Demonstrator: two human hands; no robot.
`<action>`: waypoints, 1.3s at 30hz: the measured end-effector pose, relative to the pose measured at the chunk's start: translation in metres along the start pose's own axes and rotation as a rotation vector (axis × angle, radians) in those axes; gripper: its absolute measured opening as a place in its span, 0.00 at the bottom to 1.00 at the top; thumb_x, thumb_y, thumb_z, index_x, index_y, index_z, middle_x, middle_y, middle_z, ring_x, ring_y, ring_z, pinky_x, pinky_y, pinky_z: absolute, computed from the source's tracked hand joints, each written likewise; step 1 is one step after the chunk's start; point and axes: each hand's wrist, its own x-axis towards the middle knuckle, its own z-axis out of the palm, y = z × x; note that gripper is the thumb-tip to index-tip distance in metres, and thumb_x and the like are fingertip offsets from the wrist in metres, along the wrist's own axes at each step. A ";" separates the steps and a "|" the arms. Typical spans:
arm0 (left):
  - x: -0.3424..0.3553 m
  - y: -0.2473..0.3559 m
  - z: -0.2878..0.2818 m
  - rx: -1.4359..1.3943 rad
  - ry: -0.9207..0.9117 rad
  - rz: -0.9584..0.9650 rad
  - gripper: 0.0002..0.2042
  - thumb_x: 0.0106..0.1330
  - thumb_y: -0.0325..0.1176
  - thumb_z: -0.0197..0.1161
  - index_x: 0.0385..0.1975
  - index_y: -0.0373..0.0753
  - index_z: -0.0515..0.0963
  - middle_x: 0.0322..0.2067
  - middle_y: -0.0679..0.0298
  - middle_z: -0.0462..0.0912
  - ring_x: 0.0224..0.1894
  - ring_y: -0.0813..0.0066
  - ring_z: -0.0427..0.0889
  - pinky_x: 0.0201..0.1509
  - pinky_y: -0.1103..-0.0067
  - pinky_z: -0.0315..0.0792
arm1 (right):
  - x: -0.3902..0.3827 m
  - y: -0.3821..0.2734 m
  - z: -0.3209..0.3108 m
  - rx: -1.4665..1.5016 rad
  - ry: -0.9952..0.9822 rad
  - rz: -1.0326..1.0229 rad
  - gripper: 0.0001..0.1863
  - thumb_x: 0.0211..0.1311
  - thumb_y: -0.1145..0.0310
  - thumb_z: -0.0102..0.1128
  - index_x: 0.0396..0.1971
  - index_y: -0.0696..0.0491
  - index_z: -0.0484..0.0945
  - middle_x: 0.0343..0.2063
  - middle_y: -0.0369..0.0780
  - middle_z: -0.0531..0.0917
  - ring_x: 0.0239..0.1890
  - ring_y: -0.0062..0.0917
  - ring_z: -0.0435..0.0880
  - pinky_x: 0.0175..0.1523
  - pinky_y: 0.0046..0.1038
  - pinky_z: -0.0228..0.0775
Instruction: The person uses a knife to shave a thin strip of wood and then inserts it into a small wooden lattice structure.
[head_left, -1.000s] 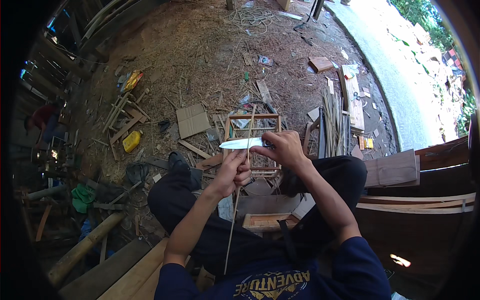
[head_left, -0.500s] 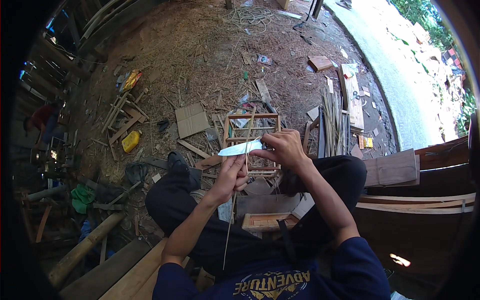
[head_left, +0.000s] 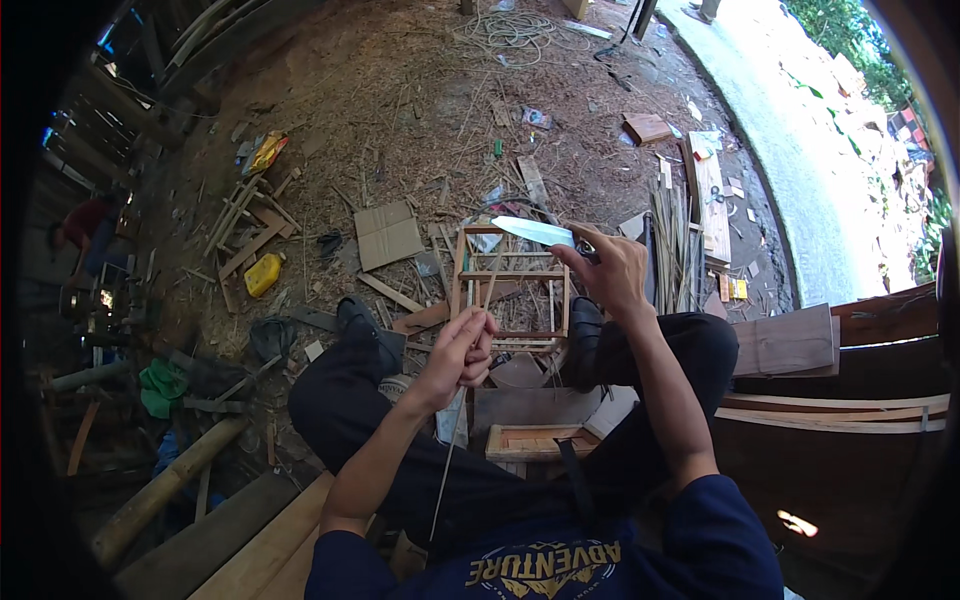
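My left hand (head_left: 457, 357) is closed round a thin pale strip (head_left: 443, 485), which looks like split bamboo or wood. One end of the strip hangs toward my lap, and the other sticks up past my fingers. Higher and to the right, my right hand (head_left: 612, 268) grips a knife (head_left: 535, 232) by its handle, mostly hidden by my fingers. The broad, bright blade points left and is apart from the strip. Beyond both hands, a wooden frame (head_left: 563, 300) with crossbars lies on the ground between my feet.
A wooden tray-like box (head_left: 492, 446) lies between my legs. Cardboard (head_left: 388, 235), a yellow jug (head_left: 263, 275) and wood scraps are at the left. A bundle of strips (head_left: 675, 255) and boards (head_left: 787, 342) are at the right. Another person (head_left: 88, 235) bends at the far left.
My right hand has moved the knife up and right, away from the strip and my left hand. The left hand stays nearly in place, still holding the strip.
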 end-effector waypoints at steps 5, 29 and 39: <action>0.005 0.006 -0.004 -0.016 0.064 0.043 0.13 0.83 0.43 0.42 0.42 0.41 0.68 0.19 0.75 0.56 0.13 0.89 0.50 0.15 0.85 0.46 | 0.009 -0.021 0.003 0.185 0.039 -0.067 0.21 0.58 0.47 0.71 0.40 0.48 0.87 0.18 0.39 0.85 0.20 0.29 0.85 0.27 0.31 0.71; 0.020 -0.004 0.003 -0.193 0.037 -0.051 0.10 0.82 0.37 0.41 0.46 0.41 0.68 0.23 0.71 0.60 0.18 0.85 0.53 0.24 0.83 0.51 | -0.022 -0.046 0.023 0.255 -0.135 -0.199 0.19 0.60 0.45 0.69 0.30 0.47 0.81 0.14 0.36 0.81 0.18 0.30 0.84 0.23 0.32 0.68; 0.018 -0.004 0.004 -0.157 0.017 -0.040 0.08 0.82 0.37 0.42 0.44 0.41 0.67 0.25 0.70 0.61 0.19 0.86 0.53 0.24 0.83 0.51 | -0.020 -0.049 0.019 0.276 -0.116 -0.231 0.20 0.58 0.45 0.69 0.28 0.48 0.81 0.17 0.35 0.83 0.20 0.30 0.85 0.23 0.31 0.69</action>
